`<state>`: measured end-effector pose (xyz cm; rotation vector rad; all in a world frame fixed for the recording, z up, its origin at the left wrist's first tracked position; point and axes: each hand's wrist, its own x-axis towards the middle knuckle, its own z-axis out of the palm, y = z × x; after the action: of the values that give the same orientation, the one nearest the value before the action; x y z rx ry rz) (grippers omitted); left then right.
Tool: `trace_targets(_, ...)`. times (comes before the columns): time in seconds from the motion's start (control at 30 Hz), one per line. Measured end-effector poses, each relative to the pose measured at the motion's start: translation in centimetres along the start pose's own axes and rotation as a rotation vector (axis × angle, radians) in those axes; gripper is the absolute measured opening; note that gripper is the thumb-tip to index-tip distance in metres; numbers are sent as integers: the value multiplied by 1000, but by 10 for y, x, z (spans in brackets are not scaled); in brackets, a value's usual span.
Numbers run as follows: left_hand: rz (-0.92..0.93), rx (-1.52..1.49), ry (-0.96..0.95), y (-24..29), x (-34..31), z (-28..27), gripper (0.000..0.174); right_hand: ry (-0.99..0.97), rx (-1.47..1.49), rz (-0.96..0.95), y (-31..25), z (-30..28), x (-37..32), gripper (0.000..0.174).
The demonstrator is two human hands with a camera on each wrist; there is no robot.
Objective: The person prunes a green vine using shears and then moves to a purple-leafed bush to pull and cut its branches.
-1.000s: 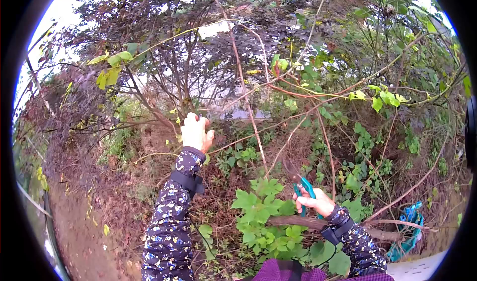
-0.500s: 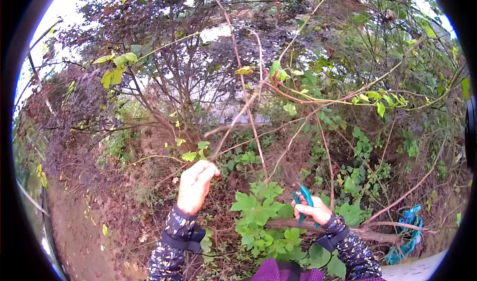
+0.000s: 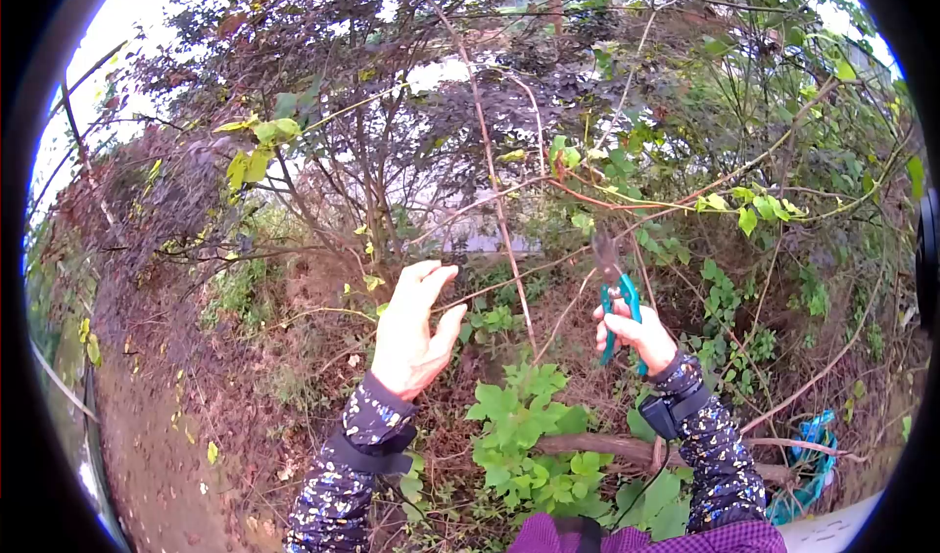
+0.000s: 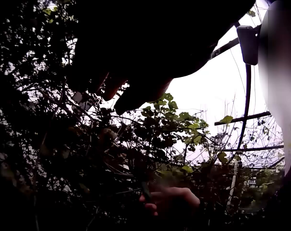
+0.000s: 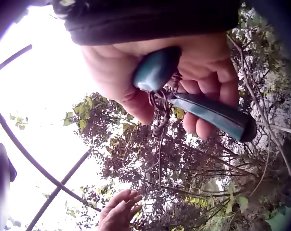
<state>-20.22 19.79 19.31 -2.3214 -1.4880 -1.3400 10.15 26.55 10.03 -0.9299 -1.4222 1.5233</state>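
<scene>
My left hand [image 3: 416,328] is raised in front of the shrub with its fingers straight and spread, holding nothing; thin bare twigs [image 3: 494,201] run just to its right. My right hand [image 3: 636,336] grips teal-handled pruning shears [image 3: 615,294], blades pointing up toward a reddish vine stem [image 3: 607,199]. In the right wrist view the fingers curl round the teal handles [image 5: 203,108], and the left hand [image 5: 117,214] shows small below. The left wrist view is dark, with the right hand [image 4: 172,201] low in the frame.
A purple-leaved shrub [image 3: 392,93] fills the upper middle, tangled with green vines [image 3: 744,201]. A thick fallen branch [image 3: 627,447] lies low among broad green leaves [image 3: 519,416]. Bare earth [image 3: 157,436] slopes down on the left. Something blue [image 3: 808,445] lies at lower right.
My left hand came down from a high branch, let go of the twig it pinched and now spreads open. My right hand lifted the shears up toward the vine.
</scene>
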Motion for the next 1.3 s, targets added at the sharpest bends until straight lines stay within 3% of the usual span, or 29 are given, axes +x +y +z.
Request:
trace_targets(0.1,130,174,37,4,44,38,51,-74,10,64,4,12,-10,32)
trace_targets(0.23,235,287,33,-43,97,96,58,-127,56,122,18,12,-37,34)
trace_targets(0.33,-3,297,-146,-89,118,127,59,-125,141,164,20,0,-57,37)
trace_targets(0.37,5,327,-80,-108,119,140,51,-111,147,161,17,-6,-62,37)
trace_targets(0.43,-184,174,-250,-102,126,137,32,-97,121,130,14,-20,-72,39)
trace_targets(0.47,-189,162,-275,-98,127,138,27,-75,106,117,16,-27,-75,38)
trace_targets(0.57,-262,64,-261,-75,132,114,27,-4,43,76,7,-41,-76,32)
trace_targets(0.6,-223,51,-181,-95,135,109,28,42,34,81,0,-41,-75,31)
trace_targets(0.77,-159,122,-110,-32,119,-25,23,65,4,-66,-24,-48,-54,34)
trace_targets(0.83,-66,194,-54,-12,94,-47,19,58,0,-116,-42,-42,-44,34)
trace_targets(0.9,-12,514,-30,16,70,-47,14,32,8,-161,-59,-32,-36,35)
trace_targets(0.97,167,616,82,43,56,-37,13,-11,-5,-234,-74,-21,-29,36)
trace_targets(1.07,173,668,95,48,50,-27,14,-11,-5,-249,-91,-8,-18,38)
trace_targets(1.3,159,648,96,19,56,5,17,53,-297,-4,-157,-56,84,39)
